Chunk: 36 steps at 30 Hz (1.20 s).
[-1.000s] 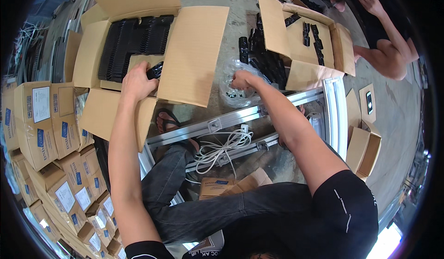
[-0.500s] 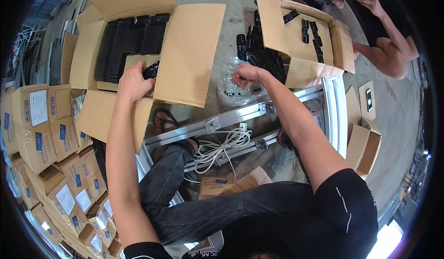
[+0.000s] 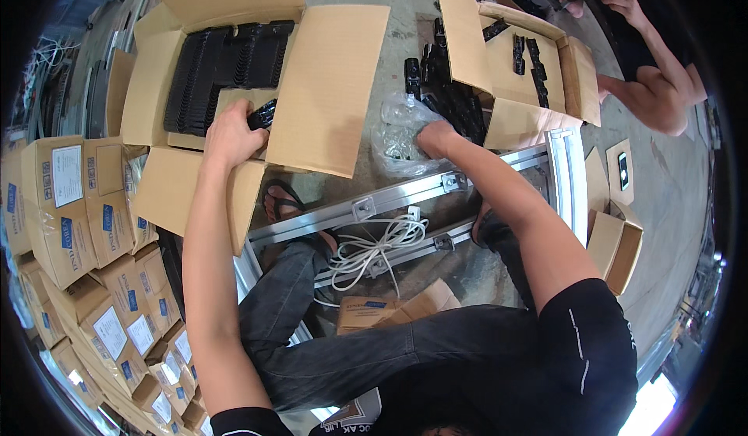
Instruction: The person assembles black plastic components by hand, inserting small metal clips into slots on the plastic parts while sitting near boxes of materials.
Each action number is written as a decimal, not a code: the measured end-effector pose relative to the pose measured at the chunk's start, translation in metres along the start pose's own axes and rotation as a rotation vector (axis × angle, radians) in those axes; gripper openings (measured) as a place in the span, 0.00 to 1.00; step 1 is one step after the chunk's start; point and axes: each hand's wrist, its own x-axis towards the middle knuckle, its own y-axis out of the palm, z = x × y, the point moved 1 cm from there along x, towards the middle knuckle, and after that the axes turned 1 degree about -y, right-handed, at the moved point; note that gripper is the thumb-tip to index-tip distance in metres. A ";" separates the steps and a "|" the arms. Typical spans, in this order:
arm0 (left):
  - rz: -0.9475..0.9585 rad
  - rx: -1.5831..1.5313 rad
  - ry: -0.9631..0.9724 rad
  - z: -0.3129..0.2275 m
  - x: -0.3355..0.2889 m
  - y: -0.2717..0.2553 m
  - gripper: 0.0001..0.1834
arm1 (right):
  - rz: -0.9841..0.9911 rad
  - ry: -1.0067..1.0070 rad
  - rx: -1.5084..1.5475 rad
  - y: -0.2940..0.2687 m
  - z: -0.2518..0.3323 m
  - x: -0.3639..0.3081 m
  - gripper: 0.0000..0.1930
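My left hand (image 3: 232, 135) reaches into the open cardboard box (image 3: 331, 85) on the left, its fingers closed round a black plastic part (image 3: 265, 115). Rows of similar black parts (image 3: 222, 70) stand stacked behind it in that box. My right hand (image 3: 438, 139) is down at a clear plastic bag (image 3: 399, 128) holding small dark pieces. Its fingers point away, hidden behind the back of the hand, so their grip does not show. Past the bag lies a heap of long black parts (image 3: 456, 101) on the floor.
A second open box (image 3: 510, 128) with a few black parts stands at the right. An aluminium frame (image 3: 405, 197) and a coiled white cable (image 3: 374, 249) lie between my legs. Stacked cartons (image 3: 70, 210) fill the left. Another person's arm (image 3: 658, 70) is at the far right, near a phone (image 3: 622, 171).
My right hand has turned and moved slightly right and down at the bag, hiding its fingers. My left hand keeps its hold on the black part. The view has shifted slightly.
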 end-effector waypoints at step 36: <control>-0.072 -0.073 0.040 0.002 -0.001 -0.001 0.30 | -0.066 -0.086 0.148 -0.036 0.040 0.008 0.11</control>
